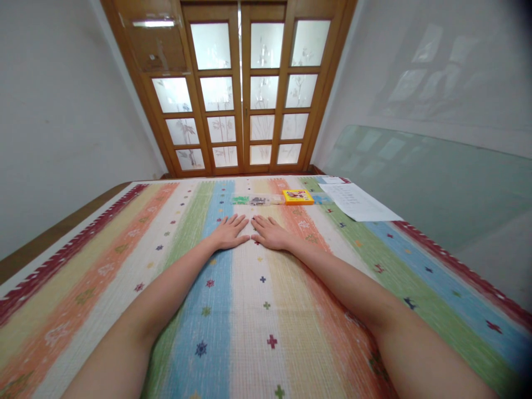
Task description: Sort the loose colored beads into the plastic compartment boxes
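Nearest: a striped tablecloth (pixel 249 310) is spread beneath both wrists and well back toward the body; soft printed fabric, by the look of it, and apt to ruck if pushed.

On the cloth, left hand (pixel 229 231) and right hand (pixel 270 233) are laid palm down, fingers extended, thumbs turned toward each other with a slight gap between. Nothing is grasped by either; both grips are released and flat.

Just beyond the fingertips, a row is set crosswise. Ahead of the left fingers: a clear packet with green pieces (pixel 240 200). Beside it, ahead of the gap between the hands and the right fingers: a clear packet with dark pieces (pixel 260 200). The contents cannot be made out. Both are judged light, limp and slick-skinned, best pinched at an edge; loose contents may shift inside.

Farther along, ahead and to the right of the right fingertips: a yellow box (pixel 298 197), lying flat. Thin card is presumed: light, fairly stiff, crushable under a hard squeeze. Best taken by its two short sides. At its far side from the hands' midline, a blue packet (pixel 319 199) is seen; likely light and flexible.

Farther right of the right hand, a paper sheet (pixel 359 202) is laid near the cloth's edge; easily creased, best lifted by a corner.

Well past the grip, glazed wooden doors (pixel 245 138).
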Motion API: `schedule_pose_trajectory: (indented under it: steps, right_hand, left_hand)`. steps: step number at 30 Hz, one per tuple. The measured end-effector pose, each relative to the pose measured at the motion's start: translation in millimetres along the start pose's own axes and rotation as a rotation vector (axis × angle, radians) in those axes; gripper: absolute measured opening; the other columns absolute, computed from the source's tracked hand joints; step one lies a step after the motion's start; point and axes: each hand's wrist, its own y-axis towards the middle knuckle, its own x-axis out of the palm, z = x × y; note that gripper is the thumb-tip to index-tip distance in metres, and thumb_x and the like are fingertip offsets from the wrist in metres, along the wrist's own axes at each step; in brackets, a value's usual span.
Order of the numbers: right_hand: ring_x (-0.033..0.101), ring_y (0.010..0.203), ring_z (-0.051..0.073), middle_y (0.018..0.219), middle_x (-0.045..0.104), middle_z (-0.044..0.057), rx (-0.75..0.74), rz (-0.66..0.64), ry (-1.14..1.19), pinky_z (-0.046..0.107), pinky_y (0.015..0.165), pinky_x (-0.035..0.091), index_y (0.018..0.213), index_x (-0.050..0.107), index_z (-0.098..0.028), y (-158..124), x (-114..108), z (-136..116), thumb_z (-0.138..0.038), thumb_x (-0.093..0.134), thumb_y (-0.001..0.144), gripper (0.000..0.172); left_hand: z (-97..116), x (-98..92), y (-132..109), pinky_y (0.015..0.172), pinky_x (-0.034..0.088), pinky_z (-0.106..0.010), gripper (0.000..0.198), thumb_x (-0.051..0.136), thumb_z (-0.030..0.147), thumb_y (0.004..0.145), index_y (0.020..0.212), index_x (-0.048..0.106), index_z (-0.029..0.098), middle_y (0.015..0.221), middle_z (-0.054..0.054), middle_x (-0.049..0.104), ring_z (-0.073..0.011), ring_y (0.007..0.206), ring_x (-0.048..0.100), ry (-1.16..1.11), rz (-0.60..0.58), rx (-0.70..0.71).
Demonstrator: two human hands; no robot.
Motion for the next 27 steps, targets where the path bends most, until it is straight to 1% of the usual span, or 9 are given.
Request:
schedule_pose_trajectory:
  steps: [5, 11, 16, 21, 27]
  right_hand:
    - [0.016, 0.161, 0.033, 0.173, 0.019, 0.015, 0.0, 0.001, -0.002, 0.056, 0.13, 0.013, 0.168, 0.027, -0.017, -0.4, -0.6, -0.6, -0.069, 0.025, 0.104, 0.083]
    - [0.016, 0.161, 0.033, 0.173, 0.019, 0.016, -0.001, 0.005, 0.002, 0.057, 0.13, 0.013, 0.168, 0.027, -0.015, -1.0, -1.9, -3.0, -0.075, 0.022, 0.102, 0.089]
    - [0.016, 0.161, 0.033, 0.173, 0.019, 0.016, 0.004, 0.01, -0.001, 0.056, 0.13, 0.013, 0.167, 0.028, -0.016, -1.9, -2.7, -4.1, -0.074, 0.023, 0.102, 0.088]
    - [0.016, 0.161, 0.033, 0.173, 0.019, 0.015, 0.005, 0.012, 0.001, 0.056, 0.13, 0.013, 0.168, 0.027, -0.016, -2.0, -2.3, -3.5, -0.074, 0.024, 0.102, 0.088]
    - [0.017, 0.161, 0.034, 0.173, 0.02, 0.014, 0.004, 0.021, -0.006, 0.057, 0.13, 0.014, 0.168, 0.027, -0.018, -1.8, -2.2, -4.3, -0.073, 0.024, 0.102, 0.086]
  left_hand:
    - [0.5, -0.5, 0.0, 0.129, 0.01, -0.057, 0.086, 0.025, 0.079, 0.098, 0.169, 0.023, 0.028, 0.176, -0.005, 0.014, -0.0341, 0.163, 0.011, 0.008, -0.007, 0.0]
    - [0.4, 0.4, -0.6, 0.13, 0.009, -0.057, 0.085, 0.023, 0.079, 0.099, 0.168, 0.023, 0.03, 0.176, -0.004, 0.014, -0.0329, 0.163, 0.011, 0.0, 0.005, -0.005]
    - [0.9, -0.2, -0.5, 0.13, 0.009, -0.056, 0.084, 0.023, 0.079, 0.099, 0.168, 0.023, 0.031, 0.176, -0.003, 0.015, -0.0324, 0.163, 0.012, 0.002, 0.01, -0.004]
    - [2.4, -1.8, -0.8, 0.129, 0.01, -0.058, 0.087, 0.022, 0.08, 0.098, 0.168, 0.023, 0.029, 0.176, -0.004, 0.014, -0.0337, 0.163, 0.011, 0.002, 0.002, -0.007]
    - [1.9, -1.1, -0.1, 0.129, 0.009, -0.058, 0.086, 0.023, 0.08, 0.098, 0.168, 0.023, 0.03, 0.176, -0.004, 0.014, -0.0337, 0.163, 0.011, -0.001, -0.003, -0.009]
